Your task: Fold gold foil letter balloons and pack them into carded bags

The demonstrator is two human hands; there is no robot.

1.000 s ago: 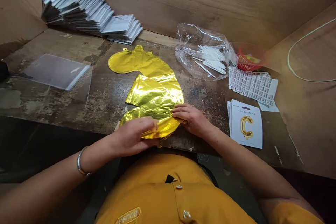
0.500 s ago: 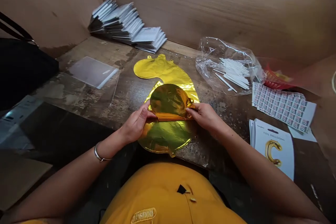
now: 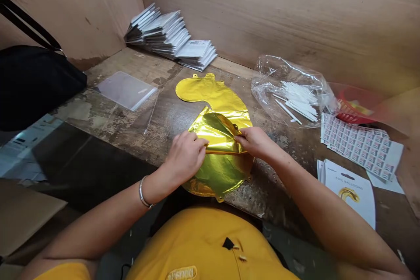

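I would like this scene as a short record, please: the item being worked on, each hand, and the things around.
Item: gold foil piece, flat, partly folded over
Left hand: on the foil near the fold; grip unclear
Right hand: pinching the foil's right side
Far side: stacked white packets
Left side: clear sleeve; black bag
Right side: white sticks with clear plastic bag; red basket; printed sheets; "FOIL BALLOONS" card

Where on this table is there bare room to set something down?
Bare table shows between the clear sleeve and gold foil, and between the plastic bag and right hand. The right side is crowded: basket, sticker sheets and cards.
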